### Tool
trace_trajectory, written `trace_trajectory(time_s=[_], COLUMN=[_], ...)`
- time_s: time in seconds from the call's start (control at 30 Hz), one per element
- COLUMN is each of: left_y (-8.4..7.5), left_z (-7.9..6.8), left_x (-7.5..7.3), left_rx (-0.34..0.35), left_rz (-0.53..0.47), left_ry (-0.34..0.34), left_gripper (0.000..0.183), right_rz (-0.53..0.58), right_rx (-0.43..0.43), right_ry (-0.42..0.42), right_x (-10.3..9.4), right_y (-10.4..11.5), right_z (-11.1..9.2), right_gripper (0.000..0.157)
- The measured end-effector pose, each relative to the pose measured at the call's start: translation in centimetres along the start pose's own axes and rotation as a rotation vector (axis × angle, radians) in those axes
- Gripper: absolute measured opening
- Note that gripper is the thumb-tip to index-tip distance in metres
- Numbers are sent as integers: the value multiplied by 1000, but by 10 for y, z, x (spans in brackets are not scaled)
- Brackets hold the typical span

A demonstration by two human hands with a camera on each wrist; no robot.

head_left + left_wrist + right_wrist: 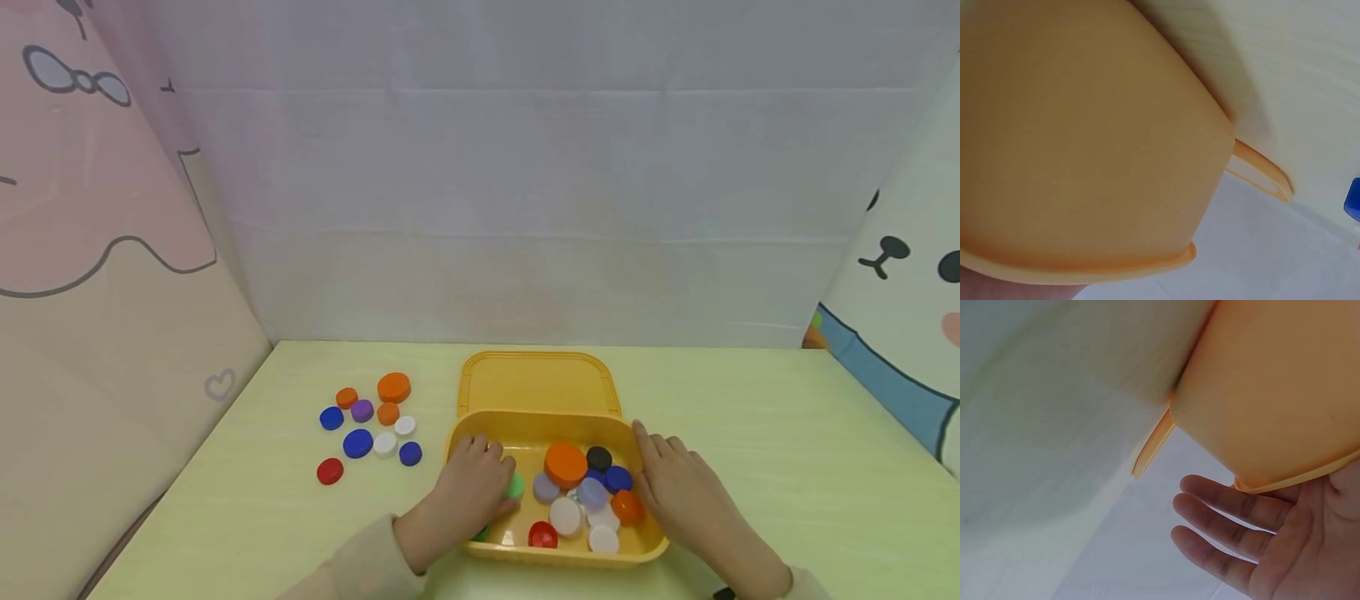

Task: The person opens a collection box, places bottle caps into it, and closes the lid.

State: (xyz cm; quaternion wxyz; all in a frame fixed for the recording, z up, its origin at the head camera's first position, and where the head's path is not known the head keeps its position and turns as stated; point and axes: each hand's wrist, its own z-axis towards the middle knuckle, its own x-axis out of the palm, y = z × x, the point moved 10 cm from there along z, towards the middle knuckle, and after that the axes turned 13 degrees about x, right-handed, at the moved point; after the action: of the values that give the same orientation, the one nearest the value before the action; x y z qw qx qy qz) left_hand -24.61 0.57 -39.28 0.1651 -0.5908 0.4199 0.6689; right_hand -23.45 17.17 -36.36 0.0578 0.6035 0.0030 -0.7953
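A yellow plastic box (pixel 536 557) stands in front of me with several bottle caps in it. Over its left end, my left hand (pixel 474 483) reaches inside and pinches a light green cap (pixel 516 487) between thumb and fingers. A darker green cap (pixel 482 533) shows partly under that hand. My right hand (pixel 678 487) rests along the box's right rim, its fingers loosely extended in the right wrist view. Near it inside lie an orange cap (pixel 627 507), a blue cap (pixel 618 479) and a black cap (pixel 599 459). The left wrist view shows mostly the box's outer wall (pixel 1085 137).
Left of the box, several loose caps lie on the pale table (pixel 225 533), among them a large orange cap (pixel 393 387), a purple cap (pixel 362 411) and a red cap (pixel 330 471). A yellow lid (pixel 538 383) lies behind the box. Printed curtains enclose the table.
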Motion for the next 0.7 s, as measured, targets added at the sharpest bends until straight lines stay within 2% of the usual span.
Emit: trace_trajectory(time_s=[0.17,0.33,0.47,0.7], left_y=[0,7,16,42], left_z=[1,-3,-10,-32], left_x=[2,-8,-24,-47], left_rx=[-5,-24,-36,-90], left_rz=[-12,-26,-42,-125], left_ry=[30,-5,-94,-283], left_gripper=[48,48,44,38], right_rz=[-1,1,-4,-7], right_rx=[2,6,7,4], right_ry=[0,4,8,6], right_x=[0,1,1,1], right_y=[0,0,-1,0], right_z=[-1,0,0,0], right_gripper=[52,52,53,53])
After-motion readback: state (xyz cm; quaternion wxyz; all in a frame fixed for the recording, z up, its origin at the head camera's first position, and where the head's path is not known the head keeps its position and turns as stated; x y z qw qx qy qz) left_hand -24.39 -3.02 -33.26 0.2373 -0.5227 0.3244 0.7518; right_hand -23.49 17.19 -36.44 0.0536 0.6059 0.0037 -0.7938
